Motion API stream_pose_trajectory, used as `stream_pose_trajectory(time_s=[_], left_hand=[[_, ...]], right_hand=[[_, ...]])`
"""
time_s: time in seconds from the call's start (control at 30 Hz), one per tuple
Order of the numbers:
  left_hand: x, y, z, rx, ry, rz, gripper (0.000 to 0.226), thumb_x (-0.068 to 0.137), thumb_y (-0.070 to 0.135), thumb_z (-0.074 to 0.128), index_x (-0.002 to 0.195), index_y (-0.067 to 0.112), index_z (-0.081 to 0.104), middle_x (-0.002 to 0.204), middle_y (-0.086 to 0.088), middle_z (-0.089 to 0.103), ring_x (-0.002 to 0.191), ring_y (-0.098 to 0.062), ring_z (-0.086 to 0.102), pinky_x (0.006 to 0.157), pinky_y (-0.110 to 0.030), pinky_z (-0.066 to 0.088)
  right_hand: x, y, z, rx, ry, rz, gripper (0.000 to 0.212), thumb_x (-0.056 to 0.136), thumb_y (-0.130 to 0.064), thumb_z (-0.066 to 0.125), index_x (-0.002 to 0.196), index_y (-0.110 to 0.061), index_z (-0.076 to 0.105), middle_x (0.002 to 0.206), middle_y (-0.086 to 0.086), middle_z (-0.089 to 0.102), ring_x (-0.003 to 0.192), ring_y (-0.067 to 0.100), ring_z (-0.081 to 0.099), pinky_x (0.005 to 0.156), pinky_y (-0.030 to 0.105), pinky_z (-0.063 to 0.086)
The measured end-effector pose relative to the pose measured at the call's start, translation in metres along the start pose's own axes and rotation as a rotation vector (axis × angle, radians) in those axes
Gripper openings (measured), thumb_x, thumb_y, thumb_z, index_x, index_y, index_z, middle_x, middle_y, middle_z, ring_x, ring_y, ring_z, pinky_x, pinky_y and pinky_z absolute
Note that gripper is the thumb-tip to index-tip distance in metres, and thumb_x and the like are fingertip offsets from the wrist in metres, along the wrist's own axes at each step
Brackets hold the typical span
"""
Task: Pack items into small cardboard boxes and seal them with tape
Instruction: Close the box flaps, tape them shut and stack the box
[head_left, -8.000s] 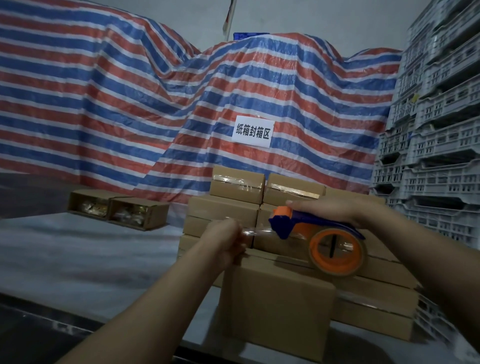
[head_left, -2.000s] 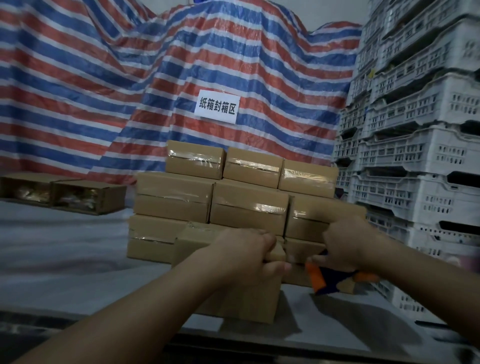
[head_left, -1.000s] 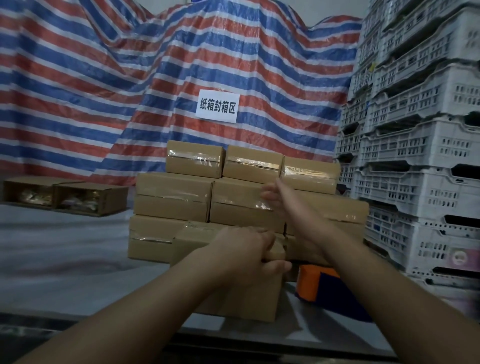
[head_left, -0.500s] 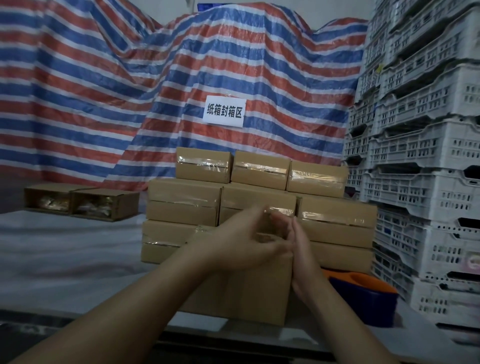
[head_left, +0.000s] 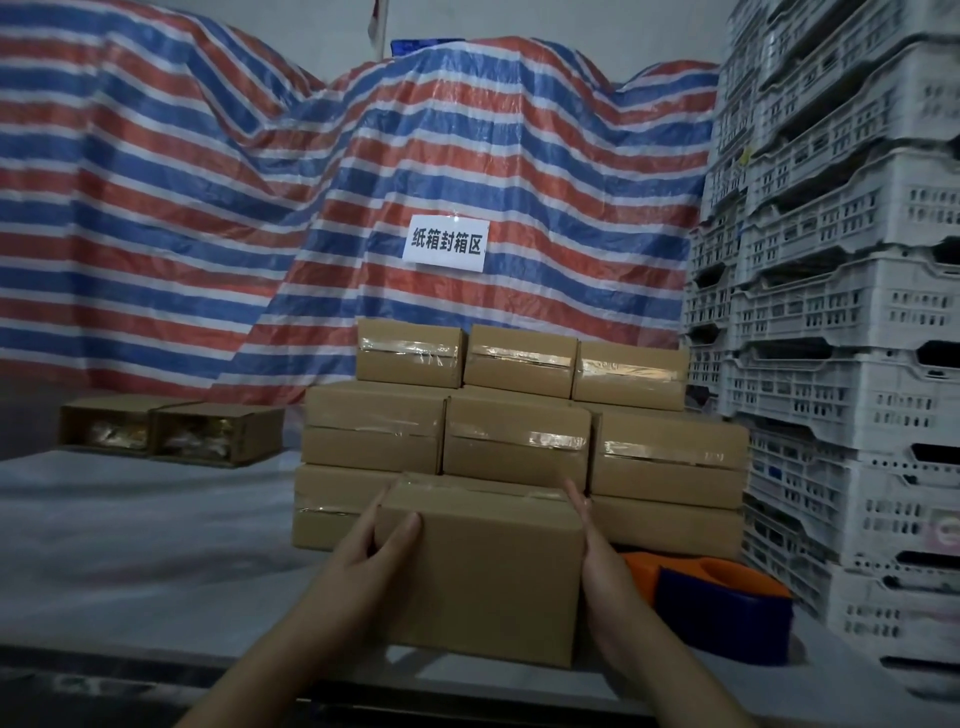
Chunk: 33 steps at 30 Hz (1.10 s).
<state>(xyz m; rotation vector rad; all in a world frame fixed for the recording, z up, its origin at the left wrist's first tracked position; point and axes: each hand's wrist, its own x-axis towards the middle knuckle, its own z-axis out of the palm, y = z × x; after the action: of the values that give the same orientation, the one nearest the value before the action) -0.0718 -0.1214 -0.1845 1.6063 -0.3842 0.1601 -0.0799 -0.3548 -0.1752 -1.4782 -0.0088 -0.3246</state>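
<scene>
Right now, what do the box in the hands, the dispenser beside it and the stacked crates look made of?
Box: matte brown cardboard, with a glossy clear tape strip on top. Dispenser: smooth orange and blue, probably moulded plastic. Crates: whitish perforated walls, likely plastic.

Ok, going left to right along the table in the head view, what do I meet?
Two open boxes → left hand → held box → right hand → tape dispenser → white crates.
</scene>
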Motion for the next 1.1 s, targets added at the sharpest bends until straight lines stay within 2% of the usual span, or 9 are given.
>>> stream_pose_trajectory(time_s=[0.13, 0.23, 0.37, 0.43, 0.57, 0.67, 0.83, 0.93, 1.1], left_hand=[[-0.006, -0.002, -0.005, 0.005, -0.058, -0.031, 0.053, 0.068, 0.075, 0.052, 0.118, 0.058, 0.048, 0.116, 0.026, 0.056, 0.100, 0.005, 0.053, 0.071, -0.018, 0.042], [-0.009, -0.003, -0.004, 0.003, -0.049, -0.046, 0.043, 0.071, 0.072, 0.050, 0.111, 0.058, 0.051, 0.113, 0.023, 0.060, 0.099, 0.004, 0.057, 0.070, -0.018, 0.043], [-0.010, -0.001, 0.000, 0.044, 0.025, -0.027, 0.043, 0.075, 0.071, 0.048, 0.114, 0.053, 0.048, 0.112, 0.022, 0.057, 0.099, 0.001, 0.054, 0.069, -0.020, 0.042], [-0.011, -0.001, 0.001, 0.044, 0.049, -0.016, 0.041, 0.076, 0.070, 0.048, 0.112, 0.050, 0.051, 0.111, 0.022, 0.057, 0.098, 0.001, 0.055, 0.069, -0.021, 0.042], [-0.017, 0.004, 0.001, -0.006, 0.145, 0.012, 0.036, 0.072, 0.067, 0.053, 0.100, 0.045, 0.060, 0.100, 0.021, 0.065, 0.092, 0.004, 0.058, 0.067, -0.019, 0.042], [-0.019, 0.017, -0.002, -0.007, 0.248, 0.047, 0.041, 0.068, 0.069, 0.053, 0.093, 0.040, 0.067, 0.082, 0.025, 0.070, 0.086, 0.005, 0.060, 0.064, -0.018, 0.041], [0.019, 0.078, -0.042, 0.003, 0.079, 0.200, 0.038, 0.084, 0.068, 0.048, 0.116, 0.054, 0.062, 0.111, 0.025, 0.067, 0.103, -0.002, 0.062, 0.083, -0.035, 0.049], [0.063, 0.127, -0.072, -0.064, 0.063, 0.210, 0.046, 0.100, 0.044, 0.046, 0.141, 0.023, 0.049, 0.138, -0.009, 0.056, 0.124, -0.030, 0.055, 0.101, -0.053, 0.045], [0.104, 0.157, -0.091, -0.218, 0.116, 0.276, 0.047, 0.092, 0.059, 0.052, 0.129, 0.030, 0.049, 0.120, -0.006, 0.060, 0.108, -0.027, 0.061, 0.079, -0.041, 0.052]], right_hand=[[-0.012, 0.005, -0.004, -0.056, 0.034, 0.142, 0.085, 0.071, -0.080, 0.040, 0.146, -0.040, 0.042, 0.134, 0.009, 0.057, 0.122, 0.031, 0.053, 0.109, 0.049, 0.039], [-0.026, 0.012, -0.009, -0.167, -0.040, 0.032, 0.083, 0.065, -0.085, 0.044, 0.142, -0.064, 0.022, 0.163, -0.002, 0.027, 0.146, 0.031, 0.029, 0.120, 0.055, 0.025], [-0.039, 0.005, -0.015, -0.298, -0.222, 0.003, 0.121, 0.059, -0.070, 0.071, 0.151, -0.060, -0.006, 0.152, -0.005, 0.040, 0.120, 0.011, 0.052, 0.100, 0.035, 0.050], [-0.045, 0.002, -0.011, -0.339, -0.218, -0.047, 0.117, 0.066, -0.065, 0.069, 0.154, -0.054, -0.007, 0.150, -0.007, 0.043, 0.115, 0.002, 0.052, 0.086, 0.020, 0.052], [-0.054, 0.007, -0.001, -0.315, -0.099, -0.140, 0.102, 0.073, -0.057, 0.064, 0.158, -0.044, 0.009, 0.154, -0.006, 0.041, 0.131, 0.012, 0.047, 0.096, 0.024, 0.052], [-0.059, -0.008, 0.014, -0.255, -0.003, -0.172, 0.097, 0.068, -0.065, 0.061, 0.155, -0.042, 0.026, 0.148, -0.007, 0.047, 0.120, 0.009, 0.049, 0.080, 0.014, 0.046], [-0.043, -0.083, 0.049, -0.146, 0.124, -0.268, 0.099, 0.053, -0.079, 0.058, 0.141, -0.034, 0.052, 0.116, -0.006, 0.066, 0.103, 0.017, 0.064, 0.084, 0.038, 0.056], [-0.012, -0.136, 0.077, 0.006, 0.091, -0.265, 0.083, 0.063, -0.075, 0.063, 0.133, -0.030, 0.058, 0.118, 0.002, 0.069, 0.108, 0.026, 0.065, 0.097, 0.051, 0.054], [0.046, -0.184, 0.126, 0.132, 0.052, -0.241, 0.043, 0.093, -0.057, 0.060, 0.122, -0.027, 0.055, 0.115, 0.005, 0.063, 0.101, 0.025, 0.063, 0.080, 0.044, 0.056]])
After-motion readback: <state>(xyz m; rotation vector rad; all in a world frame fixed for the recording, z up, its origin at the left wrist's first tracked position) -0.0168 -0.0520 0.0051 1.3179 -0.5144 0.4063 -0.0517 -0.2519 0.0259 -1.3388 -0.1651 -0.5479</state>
